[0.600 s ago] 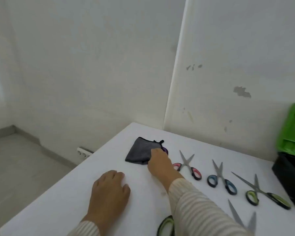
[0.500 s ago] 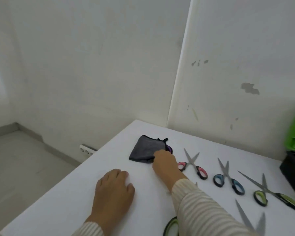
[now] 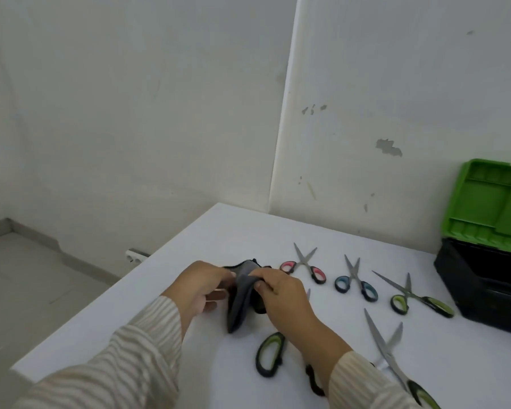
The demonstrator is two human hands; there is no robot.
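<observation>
While left fingers (image 3: 219,296), right fingers (image 3: 270,276) grip pouch (image 3: 242,299) | white table (image 3: 224,231) | chipped walls (image 3: 396,98)

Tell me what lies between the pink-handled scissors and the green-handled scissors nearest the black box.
In the head view, the blue-handled scissors lie between the pink-handled scissors and those green-handled scissors, blades slightly open.

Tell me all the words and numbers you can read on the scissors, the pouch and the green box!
No word, number or sign can be read anywhere.
Grey pouch, pinched by the left hand and right hand: no print shows.
Pink scissors and blue scissors: any brand is too small to read.
Green lid and black toolbox: no label shows.
Wall: chipped paint, no writing.
</observation>
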